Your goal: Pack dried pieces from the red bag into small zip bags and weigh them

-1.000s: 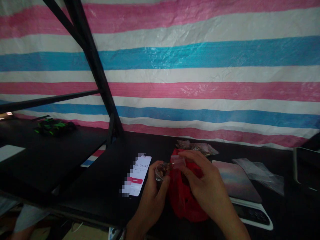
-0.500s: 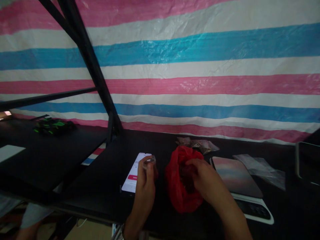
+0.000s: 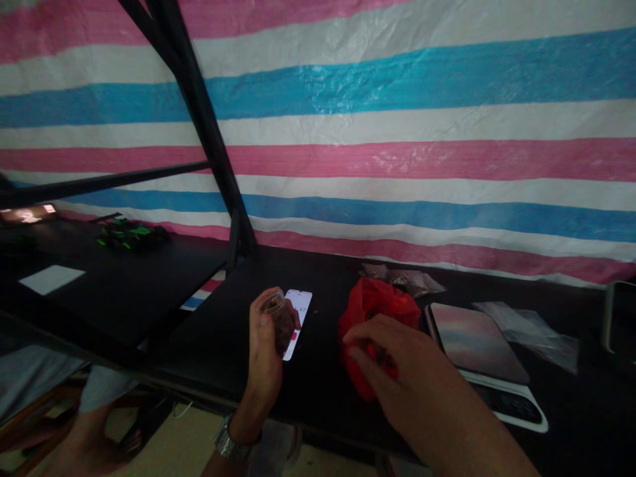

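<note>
My left hand [image 3: 265, 338] is wrapped round a small clear plastic bag [image 3: 281, 321] with brown bits in it, its rounded mouth facing up. Behind that hand lies a phone [image 3: 301, 306] with a lit screen, partly covered. My right hand [image 3: 385, 354] is in front of a red plastic bag [image 3: 365, 301] standing open on the table. Its thumb and forefinger are pinched near the bag's left rim; whatever is between them, if anything, I cannot make out. The right hand hides much of the bag's inside.
Right of the red bag sits a kitchen scale [image 3: 479, 341], with flat clear bags [image 3: 531, 331] beside it. Small filled bags [image 3: 412, 281] lie behind. Left are a black metal post [image 3: 199, 112], a green-and-black toy vehicle [image 3: 132, 233], a white sheet [image 3: 51, 279] and another person's leg [image 3: 94, 411].
My right hand has come out of the red bag toward me and left. My left hand has shifted left and tilted, so the clear bag's brown contents now show. The view has turned slightly left.
</note>
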Action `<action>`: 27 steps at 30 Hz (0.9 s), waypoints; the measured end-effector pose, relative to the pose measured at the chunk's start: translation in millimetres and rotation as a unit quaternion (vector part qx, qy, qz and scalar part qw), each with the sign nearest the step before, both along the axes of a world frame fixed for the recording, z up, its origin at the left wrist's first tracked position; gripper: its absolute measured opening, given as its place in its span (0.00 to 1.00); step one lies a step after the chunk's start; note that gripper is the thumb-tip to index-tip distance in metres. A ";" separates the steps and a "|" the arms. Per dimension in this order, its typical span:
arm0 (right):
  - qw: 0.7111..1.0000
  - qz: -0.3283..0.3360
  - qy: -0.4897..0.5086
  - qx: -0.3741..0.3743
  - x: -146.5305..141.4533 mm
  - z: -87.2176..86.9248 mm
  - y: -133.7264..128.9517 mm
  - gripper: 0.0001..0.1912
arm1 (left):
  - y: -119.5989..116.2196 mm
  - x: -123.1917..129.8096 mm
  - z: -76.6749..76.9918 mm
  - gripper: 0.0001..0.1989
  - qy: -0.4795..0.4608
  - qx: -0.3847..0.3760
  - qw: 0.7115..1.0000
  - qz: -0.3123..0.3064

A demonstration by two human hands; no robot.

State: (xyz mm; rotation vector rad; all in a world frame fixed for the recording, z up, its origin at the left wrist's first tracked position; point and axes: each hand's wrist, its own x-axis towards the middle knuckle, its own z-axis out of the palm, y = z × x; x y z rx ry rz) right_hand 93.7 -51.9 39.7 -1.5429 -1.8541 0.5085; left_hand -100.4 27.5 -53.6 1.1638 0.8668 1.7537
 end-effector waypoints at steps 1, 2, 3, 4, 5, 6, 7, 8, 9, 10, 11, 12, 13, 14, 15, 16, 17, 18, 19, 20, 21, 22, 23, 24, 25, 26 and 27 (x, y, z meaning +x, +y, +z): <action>1.000 0.021 0.000 -0.019 -5.4 0.5 -2.3 0.12 | -2.6 -4.2 -1.2 0.26 0.006 0.002 1.000 -0.006; 0.999 0.030 -0.005 -0.034 -10.3 0.1 -3.0 0.11 | -5.3 -7.5 -2.5 0.26 0.015 0.004 1.000 -0.008; 0.998 0.027 -0.016 -0.046 -15.1 -1.3 -2.2 0.11 | -8.0 -10.0 -3.6 0.25 0.024 0.007 1.000 -0.006; 0.998 0.015 -0.032 -0.057 -20.2 -3.6 -0.2 0.12 | -10.2 -11.9 -4.4 0.24 0.029 0.012 1.000 0.001; 0.996 0.001 -0.053 -0.068 -26.2 -6.9 2.6 0.13 | -11.7 -13.3 -5.0 0.24 0.028 0.017 0.999 0.013; 0.994 -0.009 -0.077 -0.079 -33.2 -11.3 5.9 0.13 | -12.4 -14.7 -5.3 0.24 0.022 0.018 0.999 0.029; 0.991 -0.013 -0.102 -0.090 -41.2 -16.8 9.5 0.14 | -12.4 -16.2 -5.6 0.24 0.014 0.016 0.999 0.047; 0.987 -0.010 -0.128 -0.099 -49.9 -23.1 13.2 0.15 | -11.8 -17.8 -6.0 0.25 0.006 0.011 0.998 0.065; 0.982 -0.005 -0.154 -0.106 -58.7 -29.9 16.9 0.15 | -10.9 -19.6 -6.6 0.26 0.000 0.004 0.997 0.079; 0.978 -0.001 -0.179 -0.112 -67.0 -36.8 20.5 0.15 | -9.9 -21.5 -7.6 0.26 -0.003 -0.003 0.996 0.089; 0.973 -0.001 -0.200 -0.116 -74.3 -43.4 24.1 0.15 | -9.2 -23.3 -8.8 0.26 -0.003 -0.010 0.996 0.093; 0.969 -0.007 -0.217 -0.115 -80.3 -49.2 27.5 0.15 | -8.8 -25.0 -10.2 0.26 -0.002 -0.015 0.995 0.094; 0.967 -0.013 -0.229 -0.113 -84.8 -54.1 30.6 0.15 | -8.8 -26.5 -11.8 0.26 0.001 -0.019 0.996 0.093; 0.965 -0.018 -0.237 -0.108 -88.0 -57.9 33.4 0.15 | -9.2 -27.7 -13.2 0.26 0.003 -0.024 0.996 0.091; 0.965 -0.019 -0.241 -0.101 -90.1 -61.0 35.8 0.15 | -9.8 -28.6 -14.4 0.27 0.006 -0.029 0.996 0.089; 0.965 -0.017 -0.243 -0.097 -91.5 -63.5 37.8 0.15 | -10.5 -29.3 -15.3 0.28 0.009 -0.033 0.996 0.087; 0.965 -0.013 -0.243 -0.094 -92.5 -65.5 39.2 0.14 | -11.2 -29.9 -15.8 0.28 0.012 -0.037 0.996 0.086; 0.965 -0.009 -0.244 -0.093 -93.6 -67.3 40.0 0.14 | -11.8 -30.3 -15.8 0.29 0.015 -0.040 0.996 0.085; 0.965 -0.008 -0.246 -0.094 -94.7 -68.8 40.2 0.14 | -12.2 -30.7 -15.6 0.30 0.018 -0.042 0.995 0.083; 0.963 -0.009 -0.249 -0.098 -95.8 -69.6 39.8 0.14 | -12.3 -31.3 -15.1 0.30 0.020 -0.044 0.995 0.083; 0.962 -0.011 -0.251 -0.102 -96.8 -69.5 38.6 0.14 | -12.4 -32.0 -14.6 0.31 0.023 -0.045 0.995 0.082; 0.962 -0.014 -0.250 -0.106 -97.1 -67.9 36.7 0.13 | -12.3 -33.0 -14.1 0.31 0.025 -0.046 0.995 0.081; 0.963 -0.017 -0.245 -0.107 -96.3 -64.6 34.2 0.12 | -12.1 -34.2 -13.8 0.32 0.028 -0.048 0.995 0.082; 0.967 -0.020 -0.234 -0.104 -93.7 -59.6 31.1 0.11 | -11.9 -35.5 -13.6 0.32 0.031 -0.048 0.995 0.084; 0.971 -0.026 -0.217 -0.095 -88.9 -53.0 27.9 0.10 | -11.7 -37.0 -13.6 0.32 0.035 -0.049 0.994 0.087; 0.977 -0.035 -0.196 -0.078 -81.6 -45.5 24.8 0.10 | -11.4 -38.5 -13.7 0.32 0.038 -0.049 0.994 0.091; 0.982 -0.050 -0.174 -0.054 -71.6 -38.0 22.0 0.10 | -11.2 -39.8 -13.9 0.32 0.042 -0.049 0.993 0.095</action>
